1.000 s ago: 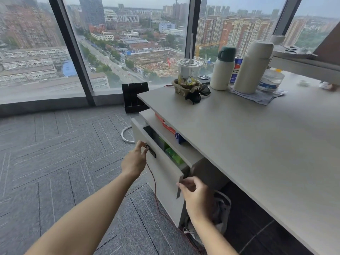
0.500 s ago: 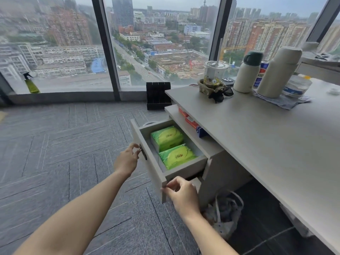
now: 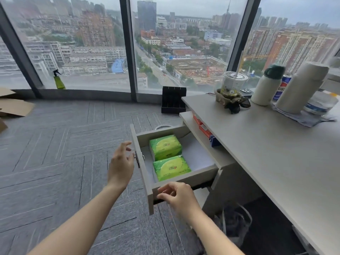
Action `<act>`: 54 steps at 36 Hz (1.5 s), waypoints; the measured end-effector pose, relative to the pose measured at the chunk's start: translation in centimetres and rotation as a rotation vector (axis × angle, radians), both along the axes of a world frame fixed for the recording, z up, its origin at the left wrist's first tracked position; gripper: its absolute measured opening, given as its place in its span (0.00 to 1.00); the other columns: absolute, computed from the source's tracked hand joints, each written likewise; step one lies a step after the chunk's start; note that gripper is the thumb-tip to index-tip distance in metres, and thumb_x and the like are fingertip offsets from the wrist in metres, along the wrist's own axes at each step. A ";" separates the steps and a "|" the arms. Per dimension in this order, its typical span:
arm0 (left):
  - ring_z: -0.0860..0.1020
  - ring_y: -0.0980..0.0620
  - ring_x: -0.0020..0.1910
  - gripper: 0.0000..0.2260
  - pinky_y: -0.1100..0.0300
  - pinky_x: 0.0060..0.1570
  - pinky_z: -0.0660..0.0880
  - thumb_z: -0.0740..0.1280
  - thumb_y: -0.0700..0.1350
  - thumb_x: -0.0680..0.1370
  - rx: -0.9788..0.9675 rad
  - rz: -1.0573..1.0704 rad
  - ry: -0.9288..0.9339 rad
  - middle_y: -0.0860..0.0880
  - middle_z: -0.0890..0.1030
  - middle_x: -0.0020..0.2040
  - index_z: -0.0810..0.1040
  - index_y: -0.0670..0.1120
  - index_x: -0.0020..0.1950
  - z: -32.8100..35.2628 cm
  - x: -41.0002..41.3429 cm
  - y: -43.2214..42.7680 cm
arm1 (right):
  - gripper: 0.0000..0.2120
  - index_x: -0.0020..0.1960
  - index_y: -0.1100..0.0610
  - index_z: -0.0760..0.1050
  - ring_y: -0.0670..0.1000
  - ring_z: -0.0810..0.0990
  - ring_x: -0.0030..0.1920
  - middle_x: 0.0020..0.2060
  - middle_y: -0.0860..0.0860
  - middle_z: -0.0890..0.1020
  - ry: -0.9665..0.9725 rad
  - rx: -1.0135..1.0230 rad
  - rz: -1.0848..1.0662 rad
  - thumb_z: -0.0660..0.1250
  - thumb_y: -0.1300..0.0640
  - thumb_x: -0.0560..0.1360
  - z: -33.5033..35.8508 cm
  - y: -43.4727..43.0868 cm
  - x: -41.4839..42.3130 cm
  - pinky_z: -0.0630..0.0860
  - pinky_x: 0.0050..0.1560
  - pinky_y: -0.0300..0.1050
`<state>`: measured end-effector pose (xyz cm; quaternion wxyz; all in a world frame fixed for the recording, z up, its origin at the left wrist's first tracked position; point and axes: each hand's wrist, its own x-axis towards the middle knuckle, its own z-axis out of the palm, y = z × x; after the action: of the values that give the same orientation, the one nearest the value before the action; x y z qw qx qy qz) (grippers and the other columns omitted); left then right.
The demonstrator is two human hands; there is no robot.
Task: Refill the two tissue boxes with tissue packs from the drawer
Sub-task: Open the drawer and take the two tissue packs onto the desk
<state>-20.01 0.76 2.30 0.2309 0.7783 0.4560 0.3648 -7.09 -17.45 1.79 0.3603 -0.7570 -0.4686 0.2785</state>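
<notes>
I am standing at the desk (image 3: 276, 162) with its top drawer (image 3: 145, 183) pulled well out, and two green tissue packs (image 3: 165, 147) are lying flat inside it, one behind the other along the left half. My left hand (image 3: 120, 162) is hovering just beside the drawer front near the small metal handle (image 3: 135, 155), fingers spread and gripping nothing. My right hand (image 3: 177, 195) is resting at the drawer's near corner, fingers loosely curled against the panel edge; I cannot tell whether they are actually pinching it. No tissue box is showing in this view, so I am judging that the job is only starting: the step in hand is lifting a pack out. To do that well, I am thinking of reaching over the front panel with the left hand, taking the near pack (image 3: 172, 167) across its short width, thumb on one long side and fingers on the other, and lifting straight up so the soft wrapper is not snagging on the drawer wall. Each pack's long axis is running roughly across the drawer, from the front panel toward the desk side, printed face upward.
</notes>
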 end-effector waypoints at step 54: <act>0.69 0.46 0.68 0.41 0.53 0.67 0.67 0.74 0.45 0.72 -0.060 -0.138 -0.035 0.44 0.72 0.69 0.54 0.48 0.79 12.6 10.2 -4.7 | 0.27 0.67 0.56 0.65 0.55 0.76 0.54 0.56 0.53 0.77 -0.397 0.319 -0.397 0.69 0.48 0.73 12.9 5.6 8.9 0.74 0.51 0.49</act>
<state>-9.85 -3.90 14.86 0.2867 0.7941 0.4079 0.3477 1.81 -11.86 14.71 0.4234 -0.8071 -0.4107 -0.0272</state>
